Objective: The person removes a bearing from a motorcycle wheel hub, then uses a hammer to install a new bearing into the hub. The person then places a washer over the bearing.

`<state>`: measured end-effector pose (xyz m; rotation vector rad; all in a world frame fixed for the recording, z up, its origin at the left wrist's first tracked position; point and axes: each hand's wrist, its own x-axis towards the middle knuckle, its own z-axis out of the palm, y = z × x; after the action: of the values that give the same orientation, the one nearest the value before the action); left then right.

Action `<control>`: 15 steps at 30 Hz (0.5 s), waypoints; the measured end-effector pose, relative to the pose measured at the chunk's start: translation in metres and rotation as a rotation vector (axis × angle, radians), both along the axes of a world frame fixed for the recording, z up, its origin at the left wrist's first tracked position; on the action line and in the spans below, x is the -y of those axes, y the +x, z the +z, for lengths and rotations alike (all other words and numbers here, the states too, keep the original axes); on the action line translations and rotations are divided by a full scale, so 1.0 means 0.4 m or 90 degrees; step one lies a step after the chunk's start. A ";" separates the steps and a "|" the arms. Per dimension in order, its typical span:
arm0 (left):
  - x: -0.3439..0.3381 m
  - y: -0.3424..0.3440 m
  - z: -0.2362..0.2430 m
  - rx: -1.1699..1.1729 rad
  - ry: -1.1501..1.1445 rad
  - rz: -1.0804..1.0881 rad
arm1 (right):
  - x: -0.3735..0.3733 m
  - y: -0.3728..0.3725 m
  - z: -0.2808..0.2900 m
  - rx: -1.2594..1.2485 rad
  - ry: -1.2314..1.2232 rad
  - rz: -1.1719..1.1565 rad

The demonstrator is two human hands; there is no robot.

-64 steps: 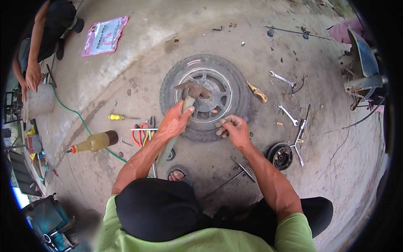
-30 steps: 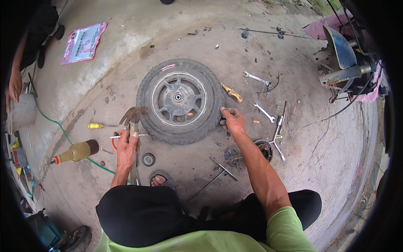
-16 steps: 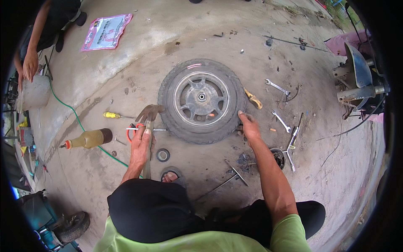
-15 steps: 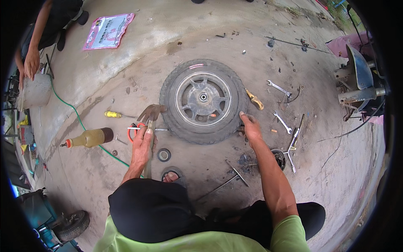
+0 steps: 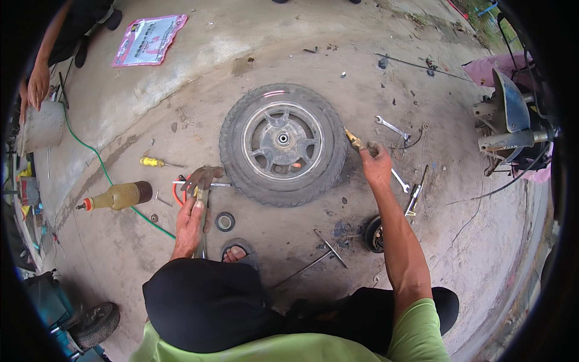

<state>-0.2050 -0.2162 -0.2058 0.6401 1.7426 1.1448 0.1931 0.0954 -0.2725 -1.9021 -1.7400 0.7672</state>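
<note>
A person crouched on a bare concrete floor works over a small wheel, tyre still on its spoked rim, lying flat in the middle of the ground. The left hand is wrapped shut around the handle of a claw hammer, whose rusty head rests on the floor just left of the tyre, beside red-handled pliers. The right hand reaches out to the tyre's right edge, fingers curled at a short yellowish tool that touches the rubber; whether the fingers actually clamp it cannot be told from this angle. A plastic bottle lies on its side to the left, filled most of the way with a brownish-yellow liquid, its red nozzle pointing away from the wheel, and a green hose curves past it. A yellow-handled screwdriver lies just above the bottle. At the far left a pale bucket-like tub stands near another person's hand; what it holds cannot be seen. Spanners lie scattered to the right of the wheel, a small black ring sits near the person's sandalled foot, and a long T-shaped wrench rests on the floor below the tyre. A pink printed sheet lies flat at the top left.
</note>
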 end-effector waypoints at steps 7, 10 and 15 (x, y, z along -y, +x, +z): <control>0.057 0.012 -0.002 0.019 -0.048 0.029 | -0.020 0.027 -0.051 0.254 0.012 0.147; 0.078 0.015 0.012 0.009 -0.085 0.032 | -0.021 0.027 -0.059 0.275 -0.027 0.118; 0.149 0.040 -0.003 0.061 -0.107 0.067 | -0.037 0.063 -0.065 0.220 -0.077 0.140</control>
<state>-0.1890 -0.2759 -0.2071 0.3898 1.7851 1.0681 0.2184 0.1102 -0.2986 -2.0410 -2.1867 0.6607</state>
